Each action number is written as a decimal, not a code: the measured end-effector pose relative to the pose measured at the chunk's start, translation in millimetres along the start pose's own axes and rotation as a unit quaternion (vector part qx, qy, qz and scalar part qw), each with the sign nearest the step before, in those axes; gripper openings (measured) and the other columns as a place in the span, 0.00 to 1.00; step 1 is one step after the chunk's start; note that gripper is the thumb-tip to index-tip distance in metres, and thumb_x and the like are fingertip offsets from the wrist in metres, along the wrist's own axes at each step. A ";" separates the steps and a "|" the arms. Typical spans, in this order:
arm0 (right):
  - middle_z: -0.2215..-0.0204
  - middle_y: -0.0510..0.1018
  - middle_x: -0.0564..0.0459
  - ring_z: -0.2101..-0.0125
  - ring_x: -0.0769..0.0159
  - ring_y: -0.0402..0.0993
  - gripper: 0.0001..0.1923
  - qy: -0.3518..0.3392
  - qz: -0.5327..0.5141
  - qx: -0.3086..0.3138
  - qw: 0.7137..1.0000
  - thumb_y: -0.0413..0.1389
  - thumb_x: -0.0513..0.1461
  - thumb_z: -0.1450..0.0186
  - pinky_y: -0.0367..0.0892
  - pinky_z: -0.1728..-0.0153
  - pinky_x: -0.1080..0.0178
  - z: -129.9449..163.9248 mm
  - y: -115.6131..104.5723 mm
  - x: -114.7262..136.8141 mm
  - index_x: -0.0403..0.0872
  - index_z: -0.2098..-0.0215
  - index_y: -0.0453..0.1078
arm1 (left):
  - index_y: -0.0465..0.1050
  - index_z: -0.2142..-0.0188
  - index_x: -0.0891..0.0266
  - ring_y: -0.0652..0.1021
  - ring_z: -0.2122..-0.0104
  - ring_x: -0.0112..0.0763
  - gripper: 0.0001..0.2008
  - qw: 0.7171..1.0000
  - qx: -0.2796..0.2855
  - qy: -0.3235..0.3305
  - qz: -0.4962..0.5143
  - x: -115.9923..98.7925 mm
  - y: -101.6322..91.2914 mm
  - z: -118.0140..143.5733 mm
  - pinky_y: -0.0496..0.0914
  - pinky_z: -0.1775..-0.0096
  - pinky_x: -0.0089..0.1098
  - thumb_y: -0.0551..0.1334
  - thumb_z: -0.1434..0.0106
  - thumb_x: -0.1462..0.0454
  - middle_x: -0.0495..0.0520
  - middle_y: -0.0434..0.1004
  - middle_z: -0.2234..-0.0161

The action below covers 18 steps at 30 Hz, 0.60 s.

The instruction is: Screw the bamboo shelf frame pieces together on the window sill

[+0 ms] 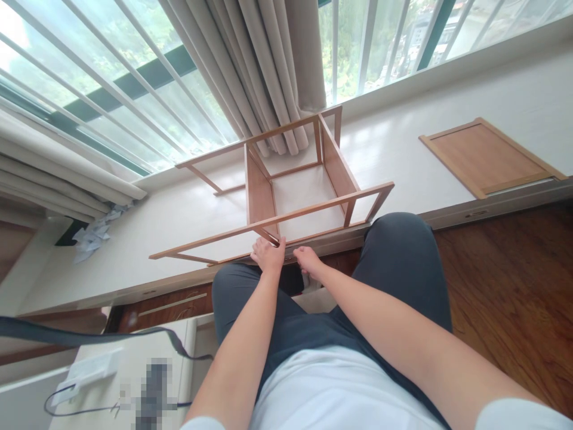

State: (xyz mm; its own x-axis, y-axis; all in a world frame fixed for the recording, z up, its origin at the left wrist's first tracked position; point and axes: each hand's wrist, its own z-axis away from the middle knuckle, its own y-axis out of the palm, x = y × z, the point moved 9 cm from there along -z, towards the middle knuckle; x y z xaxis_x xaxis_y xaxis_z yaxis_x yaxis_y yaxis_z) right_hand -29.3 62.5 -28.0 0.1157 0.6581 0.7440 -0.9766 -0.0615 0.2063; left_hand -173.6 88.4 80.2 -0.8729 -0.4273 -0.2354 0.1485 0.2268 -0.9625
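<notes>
Left hand (pixel 268 254) gripping near lower rail of wooden frame (pixel 286 179); right hand (pixel 307 260) curled at frame's near edge, grip unclear; frame lying sideways on white window ledge (pixel 403 149), open compartments empty; flat wooden panel (pixel 487 156) well apart, right.

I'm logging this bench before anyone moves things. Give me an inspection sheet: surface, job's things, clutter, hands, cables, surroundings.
Surface: pale window ledge, long, with a wooden floor below.
Job's things: wooden frame lying on the ledge, two solid panels joined by thin rails.
Clutter: separate wooden panel flat on the ledge at the right; crumpled paper at the left.
Hands: left hand touches the frame's near rail; right hand is at the ledge edge beside it; grip cannot be told.
Cables: dark cable and a dark strap on a white unit.
Surroundings: curtains, barred window.
</notes>
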 end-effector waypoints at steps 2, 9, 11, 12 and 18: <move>0.86 0.57 0.63 0.85 0.75 0.51 0.08 -0.004 0.022 0.002 1.000 0.55 0.38 0.39 0.47 0.86 0.73 -0.3 -2.2 -0.3 0.48 0.73 0.59 | 0.73 0.52 0.63 0.71 0.47 0.54 0.25 0.999 0.035 0.008 -0.028 -4.1 10.5 -8.7 0.61 0.47 0.51 0.57 0.37 0.47 0.66 0.75 0.51; 0.85 0.60 0.61 0.84 0.74 0.53 0.08 -0.009 0.078 -0.013 0.997 0.55 0.38 0.39 0.50 0.85 0.72 -1.8 -19.5 1.2 0.47 0.74 0.61 | 0.78 0.59 0.61 0.73 0.50 0.50 0.19 0.996 0.060 0.003 -0.068 -0.7 27.2 -15.7 0.60 0.48 0.49 0.54 0.36 0.52 0.64 0.79 0.57; 0.84 0.61 0.61 0.84 0.74 0.54 0.07 -0.010 0.091 -0.013 0.996 0.55 0.37 0.39 0.51 0.84 0.71 -0.9 -23.2 3.5 0.47 0.74 0.61 | 0.78 0.60 0.62 0.73 0.50 0.50 0.19 0.996 0.062 0.000 -0.068 -1.6 27.7 -14.0 0.60 0.48 0.48 0.54 0.36 0.53 0.64 0.79 0.57; 0.84 0.61 0.61 0.84 0.74 0.54 0.07 -0.011 0.097 -0.012 0.995 0.55 0.37 0.39 0.52 0.84 0.71 -0.4 -24.7 5.1 0.47 0.74 0.61 | 0.78 0.60 0.62 0.73 0.50 0.50 0.19 0.996 0.065 -0.001 -0.068 -2.8 28.1 -12.8 0.60 0.48 0.48 0.54 0.36 0.54 0.64 0.79 0.57; 0.86 0.62 0.61 0.84 0.74 0.55 0.08 -0.037 0.133 -0.019 0.990 0.55 0.35 0.41 0.52 0.81 0.70 -0.8 -32.9 15.3 0.47 0.76 0.61 | 0.78 0.61 0.62 0.74 0.51 0.53 0.18 0.996 0.071 0.023 -0.047 -20.3 32.7 -3.1 0.61 0.50 0.50 0.55 0.37 0.53 0.65 0.79 0.59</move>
State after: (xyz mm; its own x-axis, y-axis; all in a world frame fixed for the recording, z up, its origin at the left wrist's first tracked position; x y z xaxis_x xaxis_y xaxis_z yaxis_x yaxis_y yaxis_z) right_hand 4.5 75.2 -23.9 -0.1349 0.5659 0.8134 -0.9802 -0.1965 -0.0259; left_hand -152.5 107.2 54.0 -0.9056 -0.4002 -0.1403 0.1263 0.0612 -0.9901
